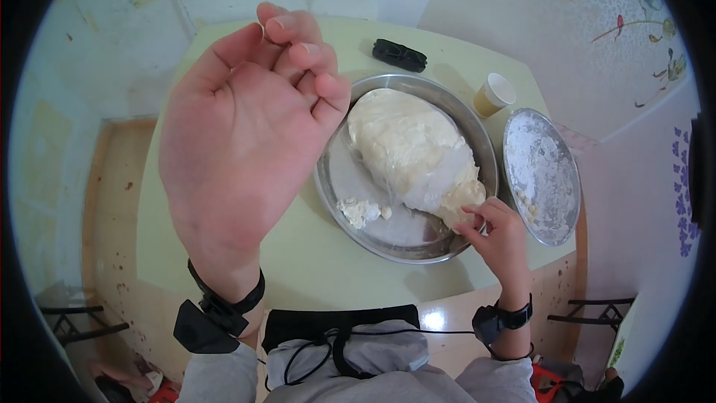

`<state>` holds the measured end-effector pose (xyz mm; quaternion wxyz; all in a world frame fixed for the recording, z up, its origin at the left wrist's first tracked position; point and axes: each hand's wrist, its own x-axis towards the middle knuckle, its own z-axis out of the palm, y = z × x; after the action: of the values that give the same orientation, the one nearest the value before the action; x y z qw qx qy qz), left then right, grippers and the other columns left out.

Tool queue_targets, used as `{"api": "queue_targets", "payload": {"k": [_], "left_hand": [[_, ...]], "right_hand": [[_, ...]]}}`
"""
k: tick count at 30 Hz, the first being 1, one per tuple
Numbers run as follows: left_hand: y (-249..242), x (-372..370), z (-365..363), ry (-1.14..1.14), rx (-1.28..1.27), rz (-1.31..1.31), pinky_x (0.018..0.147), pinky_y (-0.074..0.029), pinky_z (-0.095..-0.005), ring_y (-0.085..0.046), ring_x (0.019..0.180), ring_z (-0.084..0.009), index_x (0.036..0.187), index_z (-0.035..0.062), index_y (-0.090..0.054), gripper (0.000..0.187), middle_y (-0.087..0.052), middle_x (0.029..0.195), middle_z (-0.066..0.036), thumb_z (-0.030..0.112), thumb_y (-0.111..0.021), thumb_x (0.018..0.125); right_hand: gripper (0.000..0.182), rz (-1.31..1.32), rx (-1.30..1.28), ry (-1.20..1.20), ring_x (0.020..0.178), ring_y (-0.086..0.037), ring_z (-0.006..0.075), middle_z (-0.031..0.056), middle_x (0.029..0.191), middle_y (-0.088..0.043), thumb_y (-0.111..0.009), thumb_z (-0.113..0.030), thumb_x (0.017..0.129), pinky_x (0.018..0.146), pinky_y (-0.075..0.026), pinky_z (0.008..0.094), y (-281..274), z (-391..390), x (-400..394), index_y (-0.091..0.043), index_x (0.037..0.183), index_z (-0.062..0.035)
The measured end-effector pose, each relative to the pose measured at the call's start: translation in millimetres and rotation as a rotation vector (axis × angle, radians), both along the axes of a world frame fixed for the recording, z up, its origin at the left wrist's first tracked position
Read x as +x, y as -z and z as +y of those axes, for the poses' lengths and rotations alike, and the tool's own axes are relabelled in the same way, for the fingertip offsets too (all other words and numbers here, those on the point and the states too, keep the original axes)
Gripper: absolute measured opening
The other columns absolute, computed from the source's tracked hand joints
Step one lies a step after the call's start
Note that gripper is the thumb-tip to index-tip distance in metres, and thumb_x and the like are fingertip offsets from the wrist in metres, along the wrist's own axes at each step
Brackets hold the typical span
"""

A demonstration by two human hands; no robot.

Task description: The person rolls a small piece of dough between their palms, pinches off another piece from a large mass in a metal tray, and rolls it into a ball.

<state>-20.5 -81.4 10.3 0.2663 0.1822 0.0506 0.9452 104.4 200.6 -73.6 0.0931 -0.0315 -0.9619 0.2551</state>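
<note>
My left hand (246,119) is raised close to the camera, palm towards it, fingers curled and the thumb tip meeting the index finger; anything pinched there is hidden. A large pale dough mass (406,138), partly under clear plastic film (432,179), lies in a round metal basin (488,142). At the dough's lower right end, my right hand (488,231) pinches its thin edge between thumb and fingers. Small dough crumbs (359,213) lie on the basin floor at the lower left.
On the pale green table (298,254), a black case (400,55) lies behind the basin. A paper cup (494,95) stands at the back right, beside an oval metal bowl (542,175) coated with white powder. Dark cables cross my lap.
</note>
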Motion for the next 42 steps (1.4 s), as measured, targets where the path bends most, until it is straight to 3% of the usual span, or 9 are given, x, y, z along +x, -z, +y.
{"api": "queue_targets", "payload": {"k": [6, 15, 21, 24, 26, 29, 32, 38, 42], "left_hand": [[16, 19, -1, -0.004, -0.113, -0.129, 0.08, -0.037, -0.032, -0.046, 0.085, -0.0177, 0.096, 0.0071, -0.049, 0.015, -0.049, 0.09, -0.003, 0.012, -0.036, 0.092], [71, 68, -19, -0.104, -0.186, -0.428, 0.076, -0.039, -0.0305, -0.047, 0.079, -0.0162, 0.091, 0.0079, -0.049, 0.01, -0.049, 0.085, -0.003, 0.012, -0.04, 0.091], [106, 101, -35, -0.178, -0.126, -0.527, 0.077, -0.039, -0.0312, -0.047, 0.081, -0.0166, 0.093, 0.0079, -0.049, 0.013, -0.05, 0.085, -0.002, 0.013, -0.038, 0.092], [115, 113, -35, -0.18, -0.11, -0.556, 0.078, -0.038, -0.0316, -0.046, 0.082, -0.0169, 0.095, 0.0082, -0.049, 0.014, -0.05, 0.085, -0.002, 0.013, -0.037, 0.092], [119, 119, -32, -0.169, -0.096, -0.572, 0.078, -0.038, -0.0316, -0.046, 0.082, -0.0169, 0.095, 0.0083, -0.05, 0.014, -0.05, 0.085, -0.002, 0.014, -0.037, 0.092], [121, 124, -26, -0.15, -0.098, -0.581, 0.078, -0.039, -0.0314, -0.047, 0.082, -0.0168, 0.095, 0.0082, -0.05, 0.013, -0.05, 0.085, -0.002, 0.014, -0.038, 0.092], [122, 132, -17, -0.13, -0.094, -0.589, 0.078, -0.039, -0.031, -0.047, 0.081, -0.0168, 0.095, 0.0079, -0.05, 0.013, -0.05, 0.085, -0.002, 0.014, -0.039, 0.092], [124, 157, 16, 0.014, -0.141, -0.583, 0.079, -0.04, -0.0305, -0.047, 0.082, -0.0169, 0.095, 0.0075, -0.051, 0.013, -0.049, 0.086, -0.002, 0.015, -0.042, 0.09], [130, 179, 36, 0.103, -0.243, -0.615, 0.086, -0.041, -0.0314, -0.049, 0.088, -0.0176, 0.101, 0.0068, -0.052, 0.017, -0.051, 0.096, -0.004, 0.017, -0.044, 0.09]], "right_hand": [[0.023, 0.094, 0.194, -0.038, 0.064, -0.058, 0.0215, 0.0053, 0.074, -0.056, -0.075, -0.012, 0.068, 0.056, -0.046, 0.0325, 21, -7, -3, -0.069, 0.089, -0.006], [0.009, 0.17, 0.295, -0.08, 0.068, -0.058, 0.0271, 0.0083, 0.074, -0.055, -0.067, -0.01, 0.075, 0.057, -0.045, 0.0369, 30, -9, -4, -0.062, 0.08, -0.0046], [0.008, 0.18, 0.084, -0.065, 0.06, -0.054, 0.0278, 0.0108, 0.072, -0.054, -0.066, -0.005, 0.077, 0.054, -0.043, 0.0351, 36, -3, -5, -0.06, 0.081, -0.0014], [0.007, 0.163, -0.037, -0.048, 0.054, -0.048, 0.023, 0.011, 0.068, -0.049, -0.065, -0.003, 0.079, 0.051, -0.04, 0.0304, 39, 2, -6, -0.059, 0.082, 0.0006], [0.006, 0.148, -0.202, -0.019, 0.055, -0.041, 0.0128, 0.0043, 0.063, -0.043, -0.062, -0.004, 0.084, 0.052, -0.036, 0.0242, 42, 6, -6, -0.059, 0.084, 0.0011], [0.008, 0.162, -0.498, -0.008, 0.06, -0.039, 0.0061, -0.0021, 0.066, -0.043, -0.06, -0.006, 0.088, 0.055, -0.034, 0.02, 39, 9, -5, -0.058, 0.085, 0.0009], [0.009, 0.223, -0.606, 0.029, 0.064, -0.04, 0.0035, -0.0047, 0.07, -0.046, -0.058, -0.008, 0.09, 0.058, -0.034, 0.0173, 17, 3, -3, -0.058, 0.085, -0.0003], [0.006, 0.19, -0.494, -0.112, 0.069, -0.052, 0.0079, 0.0029, 0.079, -0.058, -0.065, -0.003, 0.082, 0.062, -0.042, 0.0204, -8, -27, 40, -0.061, 0.086, -0.0014], [0.015, 0.07, -0.527, -0.296, 0.074, -0.058, 0.0138, 0.0057, 0.085, -0.06, -0.07, -0.001, 0.075, 0.063, -0.047, 0.0256, -11, -60, 67, -0.066, 0.09, -0.0039]]}}
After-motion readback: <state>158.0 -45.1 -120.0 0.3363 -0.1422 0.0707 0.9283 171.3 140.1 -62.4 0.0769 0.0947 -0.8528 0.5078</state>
